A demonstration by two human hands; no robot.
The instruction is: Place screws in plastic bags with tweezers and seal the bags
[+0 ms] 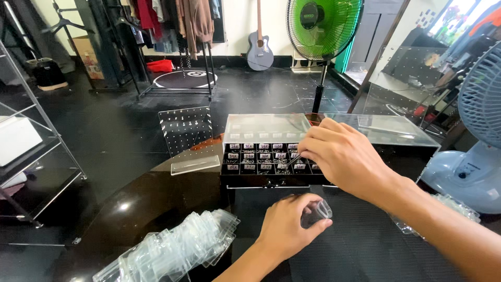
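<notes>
1. A heap of clear plastic bags (172, 249) lies on the dark worktop (135, 203).
2. The left hand (289, 227) is clamped on a small clear bag (315, 211).
3. The right hand (342, 156) pinches tweezers (293, 161) over the compartment tray (266, 163).

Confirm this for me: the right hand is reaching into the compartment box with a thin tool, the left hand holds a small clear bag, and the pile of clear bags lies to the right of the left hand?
Not quite. In the head view the pile of clear bags lies to the left of the left hand, not the right. The rest holds: the right hand reaches into the compartment box with a thin tool, and the left hand holds a small clear bag.
</notes>
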